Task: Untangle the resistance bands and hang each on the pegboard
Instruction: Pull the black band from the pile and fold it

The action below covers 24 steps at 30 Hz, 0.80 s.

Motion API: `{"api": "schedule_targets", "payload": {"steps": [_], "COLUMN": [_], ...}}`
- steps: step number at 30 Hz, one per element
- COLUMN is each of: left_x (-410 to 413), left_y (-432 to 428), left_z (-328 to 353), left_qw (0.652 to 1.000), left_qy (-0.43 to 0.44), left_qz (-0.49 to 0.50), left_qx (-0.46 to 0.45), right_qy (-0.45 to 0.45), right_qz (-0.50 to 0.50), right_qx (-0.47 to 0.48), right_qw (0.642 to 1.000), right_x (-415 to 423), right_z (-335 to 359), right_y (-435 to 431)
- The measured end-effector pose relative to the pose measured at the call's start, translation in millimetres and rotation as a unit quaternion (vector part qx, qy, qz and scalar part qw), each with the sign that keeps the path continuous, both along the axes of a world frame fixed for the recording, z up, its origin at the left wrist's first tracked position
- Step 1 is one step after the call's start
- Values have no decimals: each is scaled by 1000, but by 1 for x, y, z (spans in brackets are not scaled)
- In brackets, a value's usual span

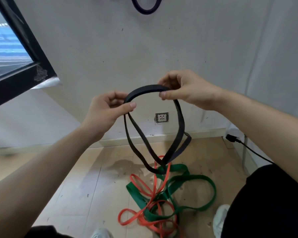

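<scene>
I hold a black resistance band (145, 90) up in front of the wall. My left hand (107, 107) pinches it at its left end and my right hand (187, 90) pinches it at the top right. Its loops hang down to the floor, where the lowest part lies over a red-orange band (144, 186). That thin band is tangled with a wide green band (196, 179) on the floor. A purple band (144, 7) hangs on the wall at the top edge; its peg is out of view.
A black-framed window (24, 54) is at the left. A wall socket (161, 117) sits low on the white wall. A black cable and plug (234, 140) run along the right. My white shoes (220, 219) and dark trousers are at the bottom.
</scene>
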<state>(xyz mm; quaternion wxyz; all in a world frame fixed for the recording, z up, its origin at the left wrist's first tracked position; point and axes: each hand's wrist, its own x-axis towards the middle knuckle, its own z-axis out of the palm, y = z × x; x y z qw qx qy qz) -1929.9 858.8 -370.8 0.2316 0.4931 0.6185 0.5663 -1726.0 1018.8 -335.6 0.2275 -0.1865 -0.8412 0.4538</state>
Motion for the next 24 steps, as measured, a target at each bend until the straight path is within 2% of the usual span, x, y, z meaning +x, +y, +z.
{"api": "schedule_targets", "payload": {"steps": [3,5,10,15,24], "left_x": [7,13,19,13,10], "left_y": [3,5,12,10,-2], "left_z": [2,4,1,1,3], "left_qw": [1000,1000,999,999,998], "left_qy": [-8,-3,42,30,49], "left_qz": [6,-4,-30,-19,-24], "left_qx": [17,19,15,18,27], "right_qy": [-95,-110,-29,24,-27], "right_qz": [32,50,53,44,55], "right_qx": [10,6,-17,17,126], "right_qw": [995,993,998,999,990], "right_x": [0,-5,-18,-23,-32], "right_z": [-12,-19,-23,-22,-23], "right_y": [2,-3,-17,-25,-30]}}
